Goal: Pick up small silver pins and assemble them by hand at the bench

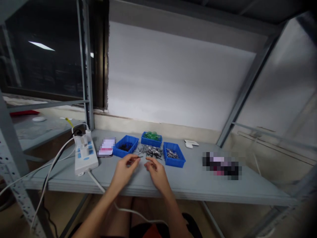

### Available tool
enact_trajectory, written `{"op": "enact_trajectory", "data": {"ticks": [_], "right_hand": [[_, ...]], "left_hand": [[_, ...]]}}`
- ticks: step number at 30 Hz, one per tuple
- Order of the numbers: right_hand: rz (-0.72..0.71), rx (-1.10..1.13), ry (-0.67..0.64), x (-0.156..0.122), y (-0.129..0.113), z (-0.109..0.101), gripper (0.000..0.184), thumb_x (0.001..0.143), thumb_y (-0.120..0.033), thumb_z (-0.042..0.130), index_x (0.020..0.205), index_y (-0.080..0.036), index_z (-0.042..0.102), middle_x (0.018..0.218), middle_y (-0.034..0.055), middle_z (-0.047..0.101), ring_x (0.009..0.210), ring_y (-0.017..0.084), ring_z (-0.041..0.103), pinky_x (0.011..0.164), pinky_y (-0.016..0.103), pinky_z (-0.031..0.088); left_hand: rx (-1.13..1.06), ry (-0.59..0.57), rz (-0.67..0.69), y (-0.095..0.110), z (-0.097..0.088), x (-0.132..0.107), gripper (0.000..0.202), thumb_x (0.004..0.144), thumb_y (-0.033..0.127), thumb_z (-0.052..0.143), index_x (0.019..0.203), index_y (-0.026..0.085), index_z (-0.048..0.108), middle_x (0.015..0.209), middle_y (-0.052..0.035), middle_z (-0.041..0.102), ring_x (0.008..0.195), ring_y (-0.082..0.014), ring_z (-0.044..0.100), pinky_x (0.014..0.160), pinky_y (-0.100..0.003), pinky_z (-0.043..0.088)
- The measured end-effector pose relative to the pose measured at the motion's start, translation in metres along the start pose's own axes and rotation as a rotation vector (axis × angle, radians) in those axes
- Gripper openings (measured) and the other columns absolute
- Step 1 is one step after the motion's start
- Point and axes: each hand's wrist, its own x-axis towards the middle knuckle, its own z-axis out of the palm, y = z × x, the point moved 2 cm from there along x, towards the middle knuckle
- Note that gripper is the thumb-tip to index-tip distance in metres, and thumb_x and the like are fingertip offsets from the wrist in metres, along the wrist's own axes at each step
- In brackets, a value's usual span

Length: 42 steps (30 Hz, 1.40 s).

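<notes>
My left hand (127, 167) is closed in a pinch on a thin dark rod (140, 156), whose tip points toward my other hand. Just to the right, my right hand (155, 169) has its fingers curled, thumb and index close together; whatever they hold is too small to make out. Beyond both hands lies a loose pile of thin silver metal pins (151, 151). Around that pile stand a blue bin (120, 153) with small dark pieces, a blue bin (151, 142) with green pieces, and a blue bin (175, 162) with more silver pins.
A white power strip (86, 158) with plugs and trailing cables (95, 181) lies at the left of the grey table (193, 183). A blurred-out flat item (106, 147) sits beside it. At right are a small white object (189, 144) and another blurred-out item (220, 165). Metal posts frame both sides.
</notes>
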Motion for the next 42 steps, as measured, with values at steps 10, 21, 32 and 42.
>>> {"op": "enact_trajectory", "data": {"ticks": [10,21,32,42], "right_hand": [[0.111,-0.037,0.17,0.006,0.009,-0.004,0.029,0.071,-0.02,0.044,0.099,-0.016,0.054,0.065,0.0,0.061,0.062,0.016,0.057,0.062,0.028,0.043],[0.102,0.052,0.273,0.005,0.009,-0.01,0.027,0.072,-0.023,0.046,0.098,-0.015,0.051,0.06,-0.0011,0.057,0.061,0.017,0.056,0.06,0.028,0.044],[0.121,0.009,0.288,0.005,0.009,-0.01,0.024,0.073,-0.025,0.046,0.094,-0.016,0.054,0.061,-0.0003,0.057,0.059,0.017,0.056,0.057,0.027,0.042],[0.017,-0.085,0.011,0.006,0.001,0.0,0.015,0.078,-0.026,0.049,0.08,-0.02,0.062,0.078,0.0027,0.067,0.073,0.018,0.062,0.068,0.029,0.046]], "left_hand": [[0.454,0.074,0.205,-0.012,-0.016,0.045,0.04,0.081,0.028,0.049,0.118,0.013,0.049,0.101,-0.011,0.06,0.098,-0.0246,0.054,0.089,-0.039,0.04],[0.663,-0.469,0.189,-0.011,0.084,0.045,0.018,0.078,0.016,0.05,0.088,0.011,0.064,0.091,-0.016,0.064,0.086,-0.0257,0.059,0.078,-0.034,0.044],[0.614,-0.404,0.153,-0.015,0.068,0.055,0.023,0.08,0.012,0.043,0.084,0.011,0.065,0.085,-0.0157,0.067,0.084,-0.025,0.061,0.075,-0.032,0.043],[0.087,-0.413,0.15,-0.026,0.025,0.009,0.017,0.08,0.024,0.051,0.083,0.016,0.065,0.08,-0.0049,0.068,0.074,-0.0172,0.06,0.069,-0.025,0.044]]}}
